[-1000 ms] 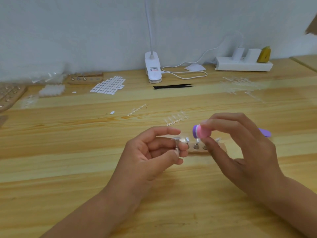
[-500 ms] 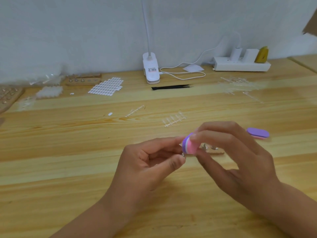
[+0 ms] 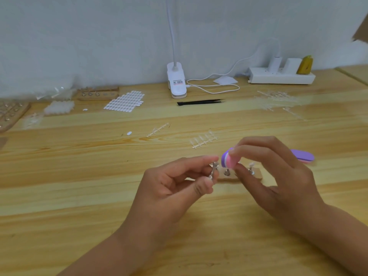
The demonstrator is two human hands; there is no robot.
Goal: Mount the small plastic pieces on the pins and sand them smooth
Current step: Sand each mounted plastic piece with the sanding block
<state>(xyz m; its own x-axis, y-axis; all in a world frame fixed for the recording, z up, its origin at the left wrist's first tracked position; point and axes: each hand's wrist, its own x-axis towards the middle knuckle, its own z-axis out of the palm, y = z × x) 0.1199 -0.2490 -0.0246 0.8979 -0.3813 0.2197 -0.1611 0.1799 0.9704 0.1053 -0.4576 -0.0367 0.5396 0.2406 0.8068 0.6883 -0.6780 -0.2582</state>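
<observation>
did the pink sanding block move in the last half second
Yes: the pink sanding block has risen slightly in view, nearer level with the purple file.

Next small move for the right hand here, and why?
Probably ease the block onto the top of the pin and stroke. The right hand pinches the block just beside the pin, which the left hand pinches; a slight gap seems to show between them.

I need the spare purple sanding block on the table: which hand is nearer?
Right. The right hand, pinching a pink block, is just beside the purple sanding block; the left hand, holding a pin, is farther left.
</observation>
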